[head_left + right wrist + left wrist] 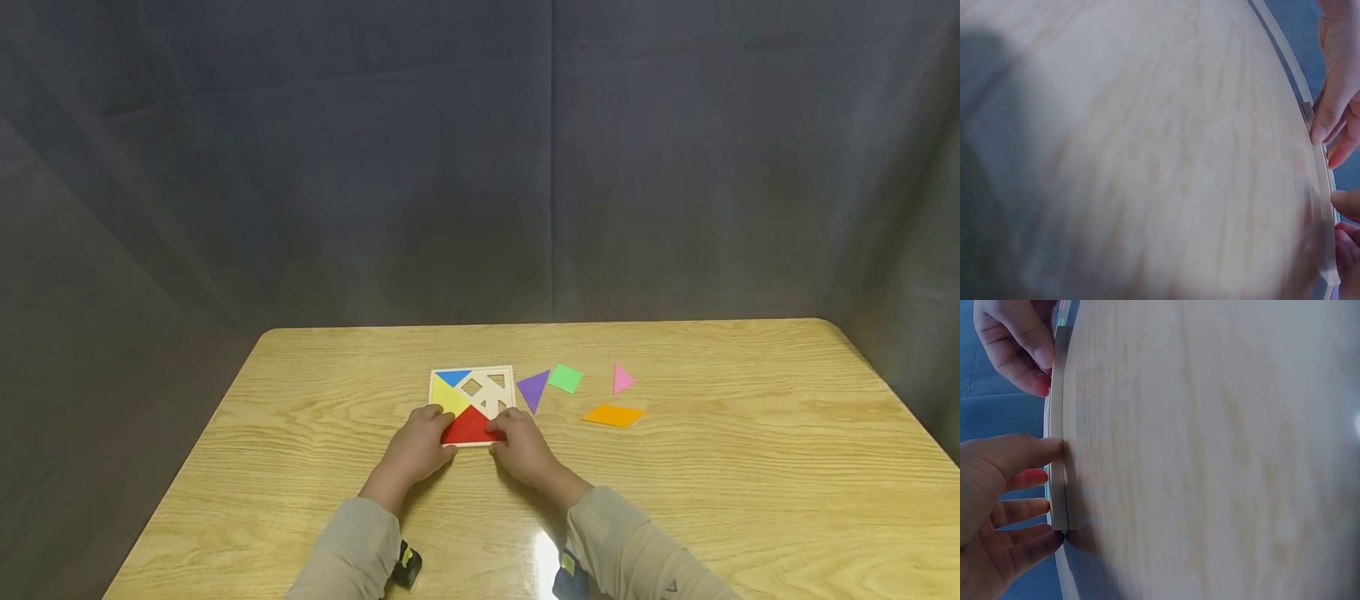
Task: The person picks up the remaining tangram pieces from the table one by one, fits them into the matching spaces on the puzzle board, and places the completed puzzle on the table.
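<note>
A square wooden tangram board point(434, 370) lies on the table, with a blue triangle point(453, 377), a yellow triangle point(447, 395) and a red triangle point(469, 427) in it. Several cut-out recesses show in its far right part. My left hand point(417, 442) grips the board's near left corner, its thumb point(1052, 445) against the near edge. At the near right corner my right hand point(522, 447) holds the board, thumb on the near edge and a finger on the red triangle. In the right wrist view that hand is partly cut off.
Right of the board lie a purple triangle point(534, 389), a green square point(566, 378), a pink triangle point(622, 379) and an orange parallelogram point(613, 416). Behind the wooden table point(750, 467) hangs a dark grey curtain point(480, 167).
</note>
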A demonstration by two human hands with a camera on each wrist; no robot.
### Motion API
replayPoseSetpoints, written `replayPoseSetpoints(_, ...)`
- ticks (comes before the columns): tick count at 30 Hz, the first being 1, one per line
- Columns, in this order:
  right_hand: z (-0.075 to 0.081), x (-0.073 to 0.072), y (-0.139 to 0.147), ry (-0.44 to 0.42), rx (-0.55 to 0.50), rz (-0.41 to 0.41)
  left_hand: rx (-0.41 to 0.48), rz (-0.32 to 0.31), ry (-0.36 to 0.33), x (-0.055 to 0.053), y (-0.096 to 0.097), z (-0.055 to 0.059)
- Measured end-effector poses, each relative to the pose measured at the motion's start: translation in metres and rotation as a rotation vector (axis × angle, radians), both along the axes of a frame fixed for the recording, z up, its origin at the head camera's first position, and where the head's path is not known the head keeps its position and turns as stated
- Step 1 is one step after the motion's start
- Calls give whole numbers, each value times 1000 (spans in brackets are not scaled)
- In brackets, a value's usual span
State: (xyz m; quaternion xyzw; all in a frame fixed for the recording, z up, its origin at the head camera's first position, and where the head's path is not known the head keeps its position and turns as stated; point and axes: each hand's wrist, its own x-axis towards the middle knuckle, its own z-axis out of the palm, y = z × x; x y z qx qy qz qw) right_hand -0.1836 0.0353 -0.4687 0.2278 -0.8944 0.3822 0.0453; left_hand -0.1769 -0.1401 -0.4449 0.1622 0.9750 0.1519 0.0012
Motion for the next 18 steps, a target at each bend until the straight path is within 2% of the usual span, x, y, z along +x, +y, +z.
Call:
replayPoseSetpoints(7, 2, 3, 2, -8, 17, 19, 1, -7, -5, 0, -1, 0)
replayPoseSetpoints(18, 2, 1, 20, 21, -36, -26, -1, -13, 7, -3, -2, -4)
